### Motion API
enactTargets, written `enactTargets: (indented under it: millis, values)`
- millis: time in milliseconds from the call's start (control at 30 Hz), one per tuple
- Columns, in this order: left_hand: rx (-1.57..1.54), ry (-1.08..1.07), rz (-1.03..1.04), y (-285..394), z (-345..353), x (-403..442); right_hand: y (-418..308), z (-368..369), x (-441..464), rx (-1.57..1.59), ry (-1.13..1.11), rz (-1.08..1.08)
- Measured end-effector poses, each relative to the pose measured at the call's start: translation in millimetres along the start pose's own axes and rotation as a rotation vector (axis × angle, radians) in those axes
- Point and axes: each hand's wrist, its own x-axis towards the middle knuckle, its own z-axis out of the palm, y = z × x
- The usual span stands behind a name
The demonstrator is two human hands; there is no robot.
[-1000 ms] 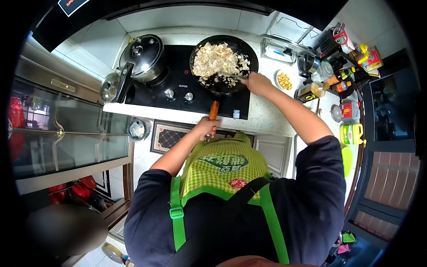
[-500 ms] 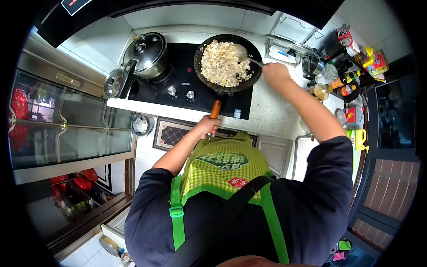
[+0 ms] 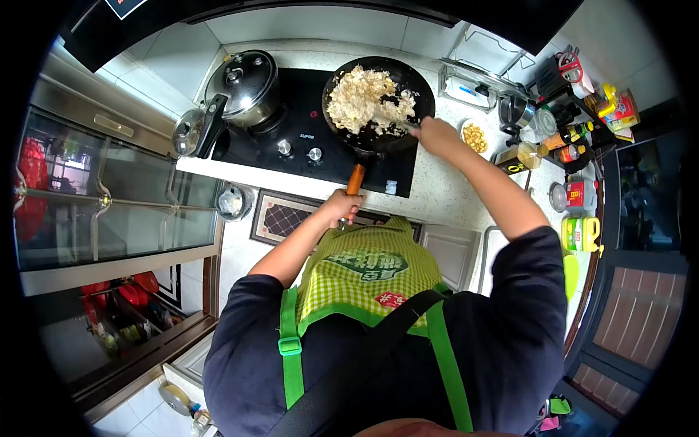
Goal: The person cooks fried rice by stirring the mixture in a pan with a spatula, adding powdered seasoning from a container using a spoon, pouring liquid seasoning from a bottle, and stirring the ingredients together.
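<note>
A black wok sits on the cooktop, holding loose, pale rice-like food with yellowish bits. My left hand is wrapped round the wok's wooden handle, close to the apron. Over the wok's right rim, my right hand grips a metal cooking spoon. Motion blurs the spoon's head, which is down among the food, so its exact shape is unclear.
A lidded pot stands on the left of the black cooktop, beside a glass lid. Right of the wok are a bowl of yellow pieces, a jar, several bottles and a yellow-green jug.
My right hand has moved slightly left and down, drawing the spoon through the food. A dark gap now shows in the food's right part. The bowl of yellow pieces has come into sight.
</note>
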Motion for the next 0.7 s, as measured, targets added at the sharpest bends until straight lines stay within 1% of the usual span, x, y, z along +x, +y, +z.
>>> enactTargets:
  millis: [67,100,167,200,233,300,400,433,500,533,567,633,700]
  values:
    - [0.004,0.005,0.003,2,0,-1,5,4,18,-0.012,0.233,0.005]
    - [0.007,0.010,0.000,2,0,-1,5,0,12,-0.011,0.232,0.005]
    - [0.006,0.009,-0.002,2,0,-1,7,-19,-12,-0.250,0.241,-0.081]
    - [0.002,0.008,-0.001,1,0,0,10,-26,-25,-0.306,0.263,-0.108]
    - [0.001,0.007,-0.003,1,0,1,17,-31,-33,-0.306,0.261,-0.108]
    - [-0.008,0.010,0.003,-2,0,2,31,-41,-42,-0.411,0.243,-0.023]
    - [0.000,0.022,-0.001,0,2,0,32,-56,-51,-0.431,0.190,0.000]
    - [0.003,0.019,-0.003,0,1,2,29,-50,-45,-0.430,0.189,0.005]
    - [0.023,0.016,-0.004,-4,-1,6,17,-20,-22,-0.342,0.188,-0.040]
    - [0.025,0.013,0.000,-1,1,4,11,-12,-18,-0.385,0.203,-0.128]
    - [0.019,0.021,0.003,1,2,1,16,-12,-19,-0.385,0.205,-0.129]
    - [0.011,0.036,-0.001,-1,2,-1,17,-29,-42,-0.380,0.159,-0.141]
    - [-0.001,0.023,0.004,-2,2,1,36,-41,-56,-0.410,0.162,-0.105]
